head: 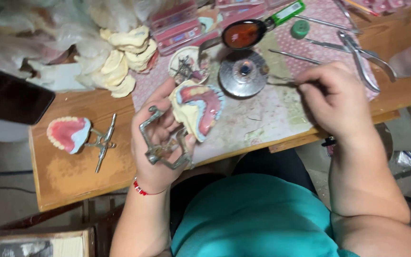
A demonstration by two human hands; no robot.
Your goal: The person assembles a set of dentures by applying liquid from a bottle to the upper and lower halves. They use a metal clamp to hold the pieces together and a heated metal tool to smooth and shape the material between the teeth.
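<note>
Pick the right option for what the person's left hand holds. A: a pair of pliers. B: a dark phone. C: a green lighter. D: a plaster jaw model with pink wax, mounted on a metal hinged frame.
D: the left hand grips a metal hinged frame carrying a plaster jaw model topped with pink wax, while the pliers lie on the table.

We note the denture model [197, 108] on its metal articulator [163, 143] held in the left hand [160, 143], before the round burner [242, 72]. The right hand [334, 102] lies right of the burner. A second mounted denture [69, 133] rests far left on the table [67, 176]; plaster casts [124, 57] lie behind it.
</note>
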